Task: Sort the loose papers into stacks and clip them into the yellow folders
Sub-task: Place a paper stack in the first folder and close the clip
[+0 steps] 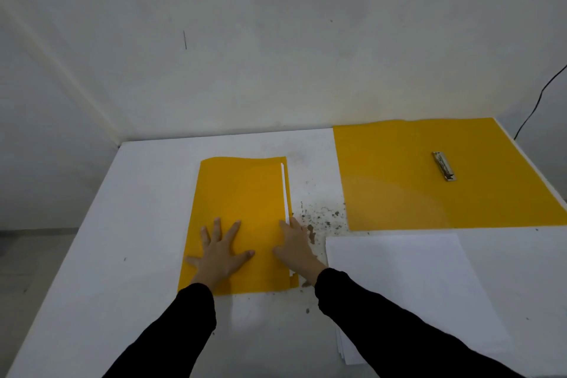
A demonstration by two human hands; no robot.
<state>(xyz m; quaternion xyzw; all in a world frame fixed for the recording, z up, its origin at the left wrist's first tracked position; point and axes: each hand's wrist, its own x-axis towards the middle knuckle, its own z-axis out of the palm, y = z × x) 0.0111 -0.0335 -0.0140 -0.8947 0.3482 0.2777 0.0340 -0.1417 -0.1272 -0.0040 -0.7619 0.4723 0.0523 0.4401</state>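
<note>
A closed yellow folder [242, 196] lies in the middle of the white table, with a thin white edge of paper [286, 190] showing along its right side. My left hand [219, 252] presses flat on its near part with fingers spread. At the folder's right edge my right hand [296, 247] rests with straight fingers. A second yellow folder [399, 181] lies open at the back right, its metal clip [444, 166] bare. A stack of loose white papers [408, 282] sits at the near right, partly under my right sleeve.
The white table [129, 224] stands against a pale wall, with its left and right edges in view. Dark stains and flecks [319, 216] mark the surface between the two folders. A black cable [540, 98] hangs down the wall at the far right.
</note>
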